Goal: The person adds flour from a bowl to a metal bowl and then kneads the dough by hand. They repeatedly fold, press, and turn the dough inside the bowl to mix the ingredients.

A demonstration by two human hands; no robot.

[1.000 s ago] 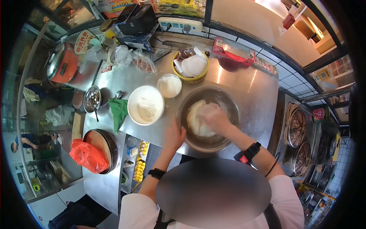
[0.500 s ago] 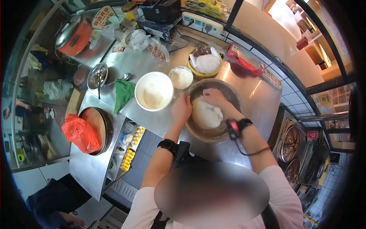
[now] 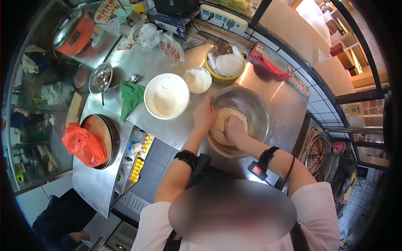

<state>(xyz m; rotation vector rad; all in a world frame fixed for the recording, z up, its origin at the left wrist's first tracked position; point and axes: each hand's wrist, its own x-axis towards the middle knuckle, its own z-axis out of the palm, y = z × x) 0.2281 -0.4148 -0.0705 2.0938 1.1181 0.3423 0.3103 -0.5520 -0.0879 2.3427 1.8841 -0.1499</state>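
A wide metal bowl (image 3: 257, 106) stands near the middle of the steel counter with pale dough (image 3: 222, 125) in it. My left hand (image 3: 204, 113) grips the bowl's left rim, fingers over the edge. My right hand (image 3: 235, 129) is closed and pressed into the dough, its fingertips hidden. Left of the bowl is a white tub (image 3: 166, 96) with pale residue inside. Behind my left hand sits a small bowl of white powder (image 3: 198, 80), and beyond the metal bowl a yellow basket (image 3: 225, 78) holds a pale round item.
At the left are a green cloth (image 3: 131, 98), a metal bowl with utensils (image 3: 101, 78) and a red plastic bag (image 3: 83, 144) on a round container. A red cooker (image 3: 76, 35) stands at the back left. Another person's foot (image 3: 79, 236) shows at the lower left.
My right hand has moved down from the far part of the bowl into the middle of the dough, which looks pushed into a different shape. The view has shifted slightly.
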